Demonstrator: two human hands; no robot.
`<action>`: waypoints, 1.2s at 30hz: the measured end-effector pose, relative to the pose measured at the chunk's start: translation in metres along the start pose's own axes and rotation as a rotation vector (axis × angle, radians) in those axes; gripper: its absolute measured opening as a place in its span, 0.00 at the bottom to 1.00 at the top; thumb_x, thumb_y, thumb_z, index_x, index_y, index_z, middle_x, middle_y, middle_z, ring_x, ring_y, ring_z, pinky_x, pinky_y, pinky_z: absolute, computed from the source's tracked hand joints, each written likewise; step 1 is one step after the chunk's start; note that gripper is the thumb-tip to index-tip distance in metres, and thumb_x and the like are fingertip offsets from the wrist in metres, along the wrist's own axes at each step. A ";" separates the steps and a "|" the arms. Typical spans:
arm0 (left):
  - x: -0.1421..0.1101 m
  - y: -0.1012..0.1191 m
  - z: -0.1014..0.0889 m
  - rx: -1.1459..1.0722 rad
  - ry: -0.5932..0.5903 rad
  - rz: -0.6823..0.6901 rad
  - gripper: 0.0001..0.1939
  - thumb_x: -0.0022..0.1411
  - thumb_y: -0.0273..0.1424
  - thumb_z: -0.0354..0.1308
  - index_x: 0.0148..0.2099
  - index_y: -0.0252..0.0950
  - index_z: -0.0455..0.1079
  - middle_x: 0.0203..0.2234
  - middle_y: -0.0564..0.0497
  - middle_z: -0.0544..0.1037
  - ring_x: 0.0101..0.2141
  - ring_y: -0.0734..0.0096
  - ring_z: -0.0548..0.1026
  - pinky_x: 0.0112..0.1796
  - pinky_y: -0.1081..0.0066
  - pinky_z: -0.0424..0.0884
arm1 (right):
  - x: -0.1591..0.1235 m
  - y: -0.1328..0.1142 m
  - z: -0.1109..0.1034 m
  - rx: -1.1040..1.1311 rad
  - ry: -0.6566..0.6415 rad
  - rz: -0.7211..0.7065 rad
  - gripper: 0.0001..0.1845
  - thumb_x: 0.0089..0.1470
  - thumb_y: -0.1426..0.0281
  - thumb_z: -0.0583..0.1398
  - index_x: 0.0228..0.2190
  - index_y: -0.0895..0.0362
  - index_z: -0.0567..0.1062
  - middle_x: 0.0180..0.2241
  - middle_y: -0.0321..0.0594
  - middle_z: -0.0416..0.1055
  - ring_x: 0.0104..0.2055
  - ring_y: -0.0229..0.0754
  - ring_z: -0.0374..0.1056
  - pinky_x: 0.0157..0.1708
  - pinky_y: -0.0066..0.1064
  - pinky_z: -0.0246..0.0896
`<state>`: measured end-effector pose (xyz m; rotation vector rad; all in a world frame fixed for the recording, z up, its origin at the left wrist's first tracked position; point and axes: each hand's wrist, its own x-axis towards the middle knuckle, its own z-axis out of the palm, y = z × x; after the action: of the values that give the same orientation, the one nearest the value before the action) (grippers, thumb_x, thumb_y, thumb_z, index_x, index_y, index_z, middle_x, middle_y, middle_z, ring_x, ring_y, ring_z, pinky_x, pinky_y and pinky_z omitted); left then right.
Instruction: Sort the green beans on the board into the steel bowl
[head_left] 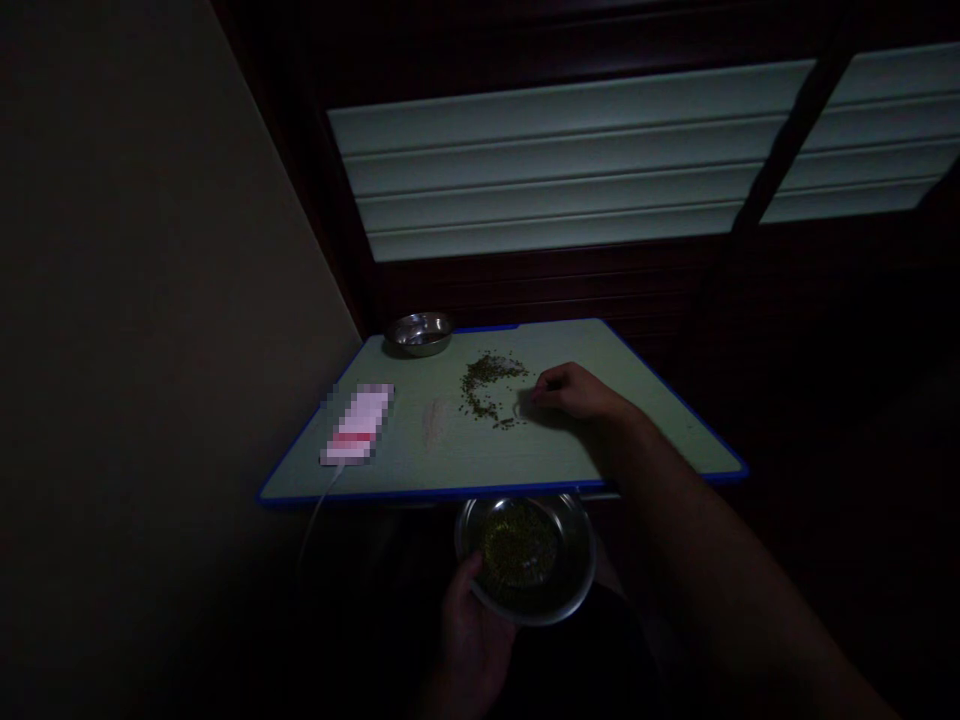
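My left hand (478, 640) grips a steel bowl (579, 570) by its near left side, thumb over the rim. The bowl is just below the front edge of a small pale-green table (637, 440) with blue edging. Inside the bowl lie many small green beans (517, 545), which look like mung beans. Over the tabletop, my right hand (574, 390) has its fingers drawn together in a pinch; whatever is between them is too small and dark to make out. Just left of its fingertips, a loose curved patch of scattered beans (487, 372) spreads on the table.
A second, smaller steel bowl (422, 336) stands at the table's far left corner. A phone (358, 425), its screen blurred, lies on the left with a white cable (319, 505) hanging over the front edge. A wall (187, 300) rises on the left, slatted panels (562, 165) behind.
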<state>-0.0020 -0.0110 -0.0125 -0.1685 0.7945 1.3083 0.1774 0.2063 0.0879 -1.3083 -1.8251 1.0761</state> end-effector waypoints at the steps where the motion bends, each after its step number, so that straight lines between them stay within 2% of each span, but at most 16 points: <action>1: 0.000 0.000 0.000 0.004 0.000 0.002 0.14 0.63 0.31 0.54 0.48 0.34 0.76 0.34 0.47 0.84 0.43 0.58 0.80 0.51 0.56 0.70 | -0.001 -0.001 -0.001 0.001 -0.018 0.009 0.09 0.35 0.67 0.64 0.21 0.61 0.74 0.20 0.37 0.69 0.23 0.36 0.60 0.24 0.29 0.53; 9: -0.001 0.000 0.000 0.013 -0.023 -0.003 0.13 0.63 0.31 0.54 0.46 0.36 0.77 0.35 0.47 0.84 0.41 0.57 0.80 0.50 0.54 0.70 | -0.006 -0.007 -0.003 0.026 -0.081 0.042 0.08 0.34 0.68 0.64 0.20 0.60 0.73 0.19 0.35 0.67 0.22 0.34 0.59 0.24 0.29 0.53; 14: -0.001 0.001 0.001 -0.004 0.000 -0.011 0.13 0.63 0.30 0.54 0.45 0.34 0.77 0.34 0.45 0.84 0.40 0.57 0.80 0.50 0.53 0.70 | -0.008 -0.007 0.000 0.035 -0.164 0.023 0.09 0.33 0.68 0.65 0.20 0.60 0.74 0.18 0.35 0.67 0.22 0.34 0.59 0.24 0.29 0.52; 23: -0.001 0.001 -0.001 0.007 -0.004 -0.013 0.14 0.63 0.30 0.54 0.47 0.34 0.77 0.35 0.45 0.84 0.41 0.56 0.80 0.51 0.53 0.70 | -0.005 -0.007 0.000 0.055 -0.071 0.025 0.10 0.33 0.66 0.65 0.20 0.60 0.73 0.18 0.34 0.66 0.21 0.34 0.58 0.24 0.29 0.52; 36: -0.005 0.002 0.005 0.018 -0.003 -0.008 0.15 0.63 0.30 0.53 0.50 0.33 0.75 0.33 0.45 0.84 0.40 0.57 0.81 0.50 0.54 0.70 | -0.004 -0.006 0.001 0.061 -0.087 0.018 0.09 0.33 0.67 0.64 0.19 0.60 0.73 0.18 0.34 0.66 0.21 0.33 0.57 0.24 0.29 0.52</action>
<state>-0.0018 -0.0114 -0.0050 -0.1551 0.8023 1.2930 0.1748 0.2013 0.0923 -1.2627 -1.8315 1.2064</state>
